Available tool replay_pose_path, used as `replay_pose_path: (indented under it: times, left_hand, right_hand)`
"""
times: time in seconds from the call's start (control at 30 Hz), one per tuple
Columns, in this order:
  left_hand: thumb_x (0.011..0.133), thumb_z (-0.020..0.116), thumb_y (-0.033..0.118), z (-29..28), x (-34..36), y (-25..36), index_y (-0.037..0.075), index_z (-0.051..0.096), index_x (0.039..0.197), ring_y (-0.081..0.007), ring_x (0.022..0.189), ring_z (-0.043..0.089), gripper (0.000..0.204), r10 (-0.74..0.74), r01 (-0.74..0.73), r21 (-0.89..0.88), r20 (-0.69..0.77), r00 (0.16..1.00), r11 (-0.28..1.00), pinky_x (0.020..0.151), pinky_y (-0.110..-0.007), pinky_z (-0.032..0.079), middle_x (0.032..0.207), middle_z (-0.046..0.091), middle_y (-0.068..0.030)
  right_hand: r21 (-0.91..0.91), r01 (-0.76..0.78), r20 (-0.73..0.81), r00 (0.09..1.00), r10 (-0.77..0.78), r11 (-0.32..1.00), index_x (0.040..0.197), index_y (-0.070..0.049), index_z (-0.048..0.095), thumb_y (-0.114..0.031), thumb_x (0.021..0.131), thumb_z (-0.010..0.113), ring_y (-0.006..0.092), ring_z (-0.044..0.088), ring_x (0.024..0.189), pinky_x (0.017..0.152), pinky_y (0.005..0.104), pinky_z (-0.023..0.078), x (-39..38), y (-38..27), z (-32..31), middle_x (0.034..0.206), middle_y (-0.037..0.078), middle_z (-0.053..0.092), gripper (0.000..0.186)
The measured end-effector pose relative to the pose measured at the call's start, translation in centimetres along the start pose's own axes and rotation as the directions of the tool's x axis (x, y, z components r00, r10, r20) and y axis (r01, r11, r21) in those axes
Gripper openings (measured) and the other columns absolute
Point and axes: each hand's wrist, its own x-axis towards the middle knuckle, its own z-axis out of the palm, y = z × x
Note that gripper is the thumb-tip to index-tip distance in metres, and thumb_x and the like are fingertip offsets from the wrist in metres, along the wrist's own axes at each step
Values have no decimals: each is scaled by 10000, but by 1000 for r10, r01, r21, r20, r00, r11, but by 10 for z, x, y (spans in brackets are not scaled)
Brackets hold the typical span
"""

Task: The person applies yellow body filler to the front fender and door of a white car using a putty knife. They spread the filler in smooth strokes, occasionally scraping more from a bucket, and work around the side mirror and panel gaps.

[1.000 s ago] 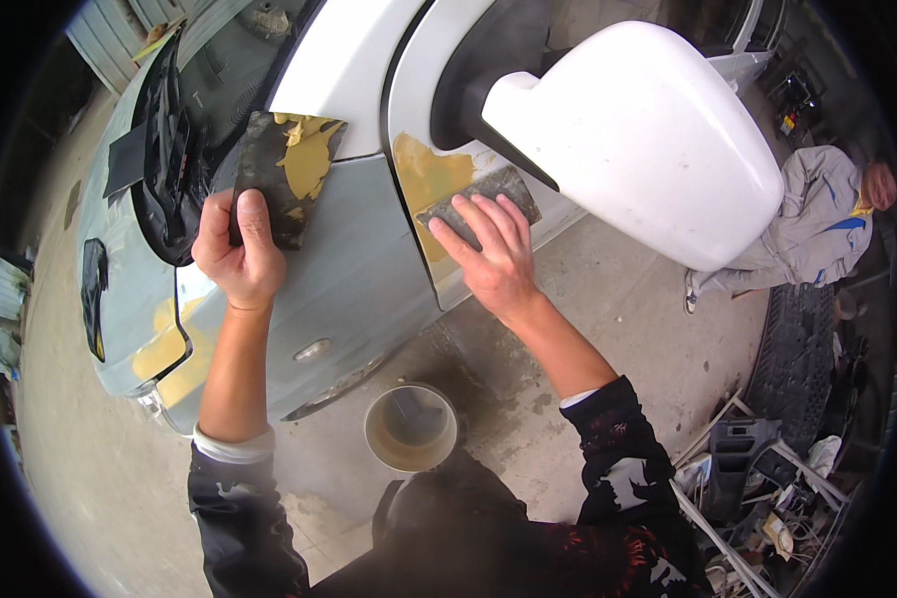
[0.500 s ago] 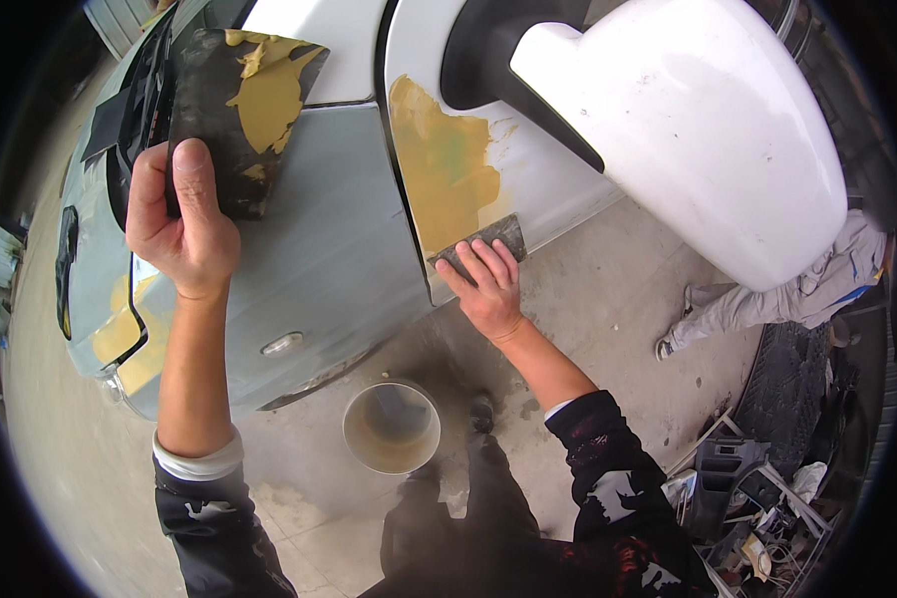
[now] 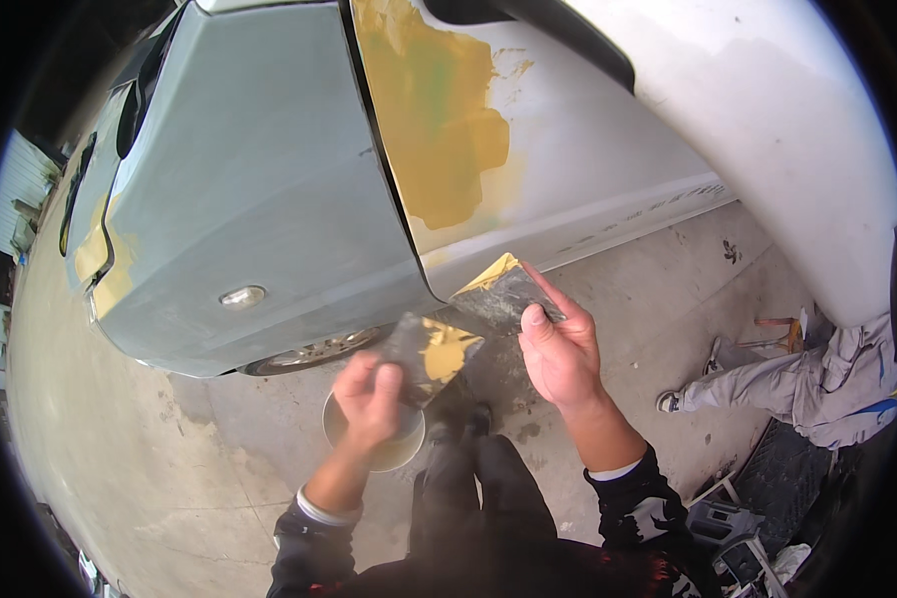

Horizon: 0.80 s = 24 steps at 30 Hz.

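My left hand (image 3: 372, 399) grips a dark, flat filler board (image 3: 409, 344) with a lump of yellow body filler (image 3: 447, 351) on it. Close by on the right, my right hand (image 3: 563, 349) pinches a dark putty spreader (image 3: 503, 297), thumb on its face and a finger along its back. Yellow filler lines the spreader's upper edge. Both tools are held in the air, apart from the car. Beyond them, a broad yellow filler patch (image 3: 439, 130) covers the front part of the white door (image 3: 588, 159).
The grey fender (image 3: 239, 169) stands at left, with more filler on its front corner. A white mirror (image 3: 757, 120) juts out at upper right. Below my left hand is a bucket (image 3: 399, 453). A person in grey trousers (image 3: 767, 384) is at right, near scrap parts (image 3: 738, 528).
My right hand has drawn the spreader off the door and turned it up. My left hand has brought the filler board down and right, near the spreader. The view has shifted.
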Motion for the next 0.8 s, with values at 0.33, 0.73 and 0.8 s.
replay_pose_path:
  times: [0.33,0.73,0.8]
  left_hand:
    - [971,695,134,5,-19,-146,-34,691,990,-80,711,594,169,183,-184,49,32,983,982,657,-240,492,818,698,-33]
    - [951,688,89,-9,-51,-225,-34,697,985,-59,677,579,128,365,-371,51,106,925,927,626,-220,473,771,686,-11]
    - [948,687,86,-10,-52,-223,-37,697,994,-62,678,577,131,375,-383,53,112,920,922,632,-220,472,770,685,-15]
  right_hand:
    - [-765,27,180,968,173,643,1261,21,657,-61,1017,559,224,662,1118,938,323,514,-42,88,-97,1196,143,705,276]
    - [-625,602,781,483,-396,-498,1132,-192,745,-99,838,711,263,614,1140,1023,491,498,-87,178,-119,1203,75,671,310]
    - [-633,599,773,518,-366,-490,1132,-191,745,-109,831,709,260,612,1138,1019,487,498,-96,186,-114,1206,72,670,315]
